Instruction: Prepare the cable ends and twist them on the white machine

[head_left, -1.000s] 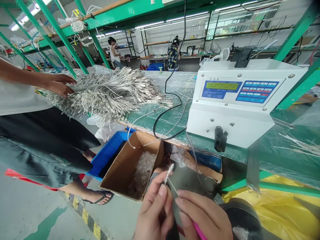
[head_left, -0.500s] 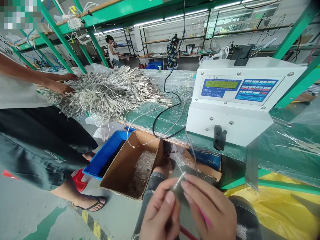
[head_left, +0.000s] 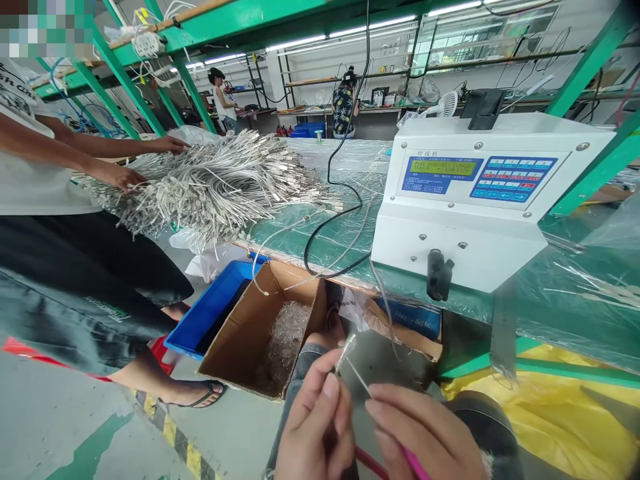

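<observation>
Head view, looking down past the bench edge at both hands. Left hand (head_left: 315, 427) low at centre, fingers nearly closed, pinching a thin wire (head_left: 361, 381) whose bright metal end (head_left: 345, 353) sticks up just above the fingertips. Wire runs down toward the right hand (head_left: 425, 433), which is half curled, its fingers close to the wire. Pink strip (head_left: 414, 462) lies under that hand; its grip on the strip cannot be told. Both hands sit over the person's jeans-clad knee (head_left: 300, 373).

Cardboard box (head_left: 250, 327) just ahead of the hands, holding clear plastic scraps (head_left: 285, 347); blue crate (head_left: 210, 300) beside it. Green bench (head_left: 285, 233) under clear plastic carries a white machine (head_left: 450, 240) with blue keypad (head_left: 515, 179) and black knob (head_left: 436, 275). Black cable (head_left: 329, 175) loops beside the machine. Yellow sheet (head_left: 550, 420) at lower right.

Co-worker at left, white shirt (head_left: 35, 160), dark shorts (head_left: 75, 300): one hand (head_left: 117, 177) rests in a large bundle of silver wires (head_left: 215, 187) with metal ends, lying on the bench; the other hand (head_left: 167, 145) reaches across the bundle's top.
</observation>
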Available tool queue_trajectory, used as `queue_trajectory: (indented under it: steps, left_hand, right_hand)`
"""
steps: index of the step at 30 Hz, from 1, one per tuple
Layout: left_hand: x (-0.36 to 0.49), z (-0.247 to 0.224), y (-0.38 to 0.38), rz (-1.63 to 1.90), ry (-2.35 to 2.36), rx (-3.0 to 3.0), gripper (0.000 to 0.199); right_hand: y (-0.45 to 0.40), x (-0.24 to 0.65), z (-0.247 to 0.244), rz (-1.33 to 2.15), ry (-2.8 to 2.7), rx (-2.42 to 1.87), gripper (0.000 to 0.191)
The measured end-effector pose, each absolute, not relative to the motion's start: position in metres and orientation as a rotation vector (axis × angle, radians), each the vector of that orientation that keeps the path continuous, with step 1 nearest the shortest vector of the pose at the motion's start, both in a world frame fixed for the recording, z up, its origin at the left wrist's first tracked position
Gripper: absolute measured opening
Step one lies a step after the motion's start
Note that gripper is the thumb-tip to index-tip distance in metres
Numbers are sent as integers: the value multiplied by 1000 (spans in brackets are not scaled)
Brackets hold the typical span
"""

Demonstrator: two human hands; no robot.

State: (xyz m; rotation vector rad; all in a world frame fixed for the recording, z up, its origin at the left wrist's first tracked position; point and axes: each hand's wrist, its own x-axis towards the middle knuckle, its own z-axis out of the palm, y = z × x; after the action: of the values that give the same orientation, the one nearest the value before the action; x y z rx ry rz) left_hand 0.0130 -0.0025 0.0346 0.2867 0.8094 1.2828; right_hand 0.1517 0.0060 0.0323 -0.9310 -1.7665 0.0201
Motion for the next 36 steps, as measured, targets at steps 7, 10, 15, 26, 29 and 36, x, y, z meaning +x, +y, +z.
queue_trajectory:
  steps: [7,10,15,26,29,36]
  left_hand:
    - [11,43,-3,1270,908,247,42]
    - [11,48,-4,1262,920,239,41]
    - [14,41,-4,1288,898,251,43]
    - [16,37,-4,1239,845,300,42]
    - [19,45,-6,1161,873,269,42]
    - [18,43,-14,1097,882,229,41]
  right_hand:
    - [9,131,15,-52,-1575,-889,27]
    - [12,131,12,-48,-1592,-881,24]
    - [7,134,14,-14,-1637,-916,22]
    - [19,153,22,-109,-1821,-889,23]
    - [25,155,19,-120,-1838,-891,21]
    - [39,182,26,-69,-1515,-1205,21]
